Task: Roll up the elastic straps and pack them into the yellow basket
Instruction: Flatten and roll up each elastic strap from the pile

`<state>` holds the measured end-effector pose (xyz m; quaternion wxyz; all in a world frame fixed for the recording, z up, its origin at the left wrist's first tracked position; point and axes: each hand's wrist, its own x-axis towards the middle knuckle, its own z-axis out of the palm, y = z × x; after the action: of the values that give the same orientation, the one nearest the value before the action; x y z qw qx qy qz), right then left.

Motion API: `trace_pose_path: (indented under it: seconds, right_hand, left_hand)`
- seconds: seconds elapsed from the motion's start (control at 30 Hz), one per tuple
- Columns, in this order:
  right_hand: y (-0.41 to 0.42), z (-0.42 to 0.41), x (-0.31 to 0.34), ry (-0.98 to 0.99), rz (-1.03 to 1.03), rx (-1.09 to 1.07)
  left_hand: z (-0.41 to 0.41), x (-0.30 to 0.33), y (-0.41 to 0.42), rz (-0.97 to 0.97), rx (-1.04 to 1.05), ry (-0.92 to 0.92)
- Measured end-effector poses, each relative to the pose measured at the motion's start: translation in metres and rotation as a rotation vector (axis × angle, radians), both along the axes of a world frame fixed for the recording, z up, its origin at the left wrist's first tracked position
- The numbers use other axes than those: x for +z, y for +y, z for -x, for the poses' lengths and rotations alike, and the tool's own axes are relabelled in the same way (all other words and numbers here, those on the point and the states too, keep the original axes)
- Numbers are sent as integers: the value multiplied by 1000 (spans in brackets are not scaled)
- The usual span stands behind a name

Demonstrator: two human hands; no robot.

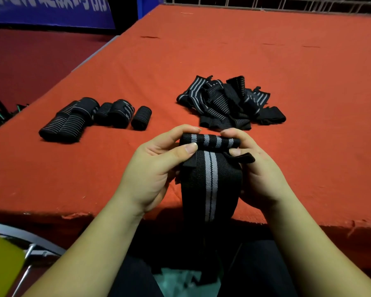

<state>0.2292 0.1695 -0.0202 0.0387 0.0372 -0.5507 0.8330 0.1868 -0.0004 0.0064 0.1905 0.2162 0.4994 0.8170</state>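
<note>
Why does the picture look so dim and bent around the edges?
Head view: light falls mainly on the hands and the strap they grip; the red table darkens toward the corners; the wide lens curves its front edge; the blue banner top left is smeared with blur.

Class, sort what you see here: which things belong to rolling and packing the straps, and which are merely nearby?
Part of the job:
strap being rolled, held by left hand and right hand
rolled straps
unrolled pile
yellow basket

Just nearby:
red table
blue banner
metal chair frame
</note>
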Motion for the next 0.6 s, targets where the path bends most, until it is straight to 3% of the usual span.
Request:
trace_pose_path:
  seconds: [0.4, 0.6]
  right_hand:
    - [1, 2, -7, 36, 221, 94]
    - [-11, 2, -6, 40, -80, -141]
  left_hand:
    - [2, -17, 4, -93, -45, -169]
    - [-3, -25, 11, -105, 82, -84]
